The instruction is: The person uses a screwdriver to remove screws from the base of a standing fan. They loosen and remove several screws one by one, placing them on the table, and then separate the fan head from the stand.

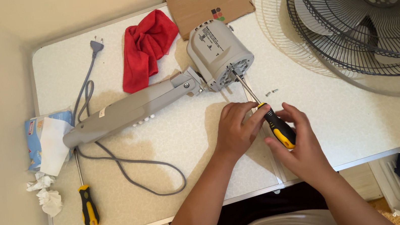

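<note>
Gripping screwdriver (272, 121) with both left hand (235, 128) and right hand (300, 141), tip entering motor housing (218, 54); guards (366, 15) already removed (loose screws (271, 92) lying nearby).

Screwdriver (273, 120) held between left hand (235, 130) and right hand (301, 141): handle glossy black-and-yellow plastic, shaft bright bare metal. Motor housing (220, 54) just beyond hands: smooth matt grey plastic. Fan stand (128, 109) left of hands: same matt grey plastic. Table (188, 144) under hands: pale speckled top, faintly rough, metal-look edge. Red cloth (146, 48) far left beyond hands: soft, crumpled. Cardboard (209, 2) beyond hands: matt brown. Fan grille (353, 32) right of hands: dark wire, slight sheen.
</note>
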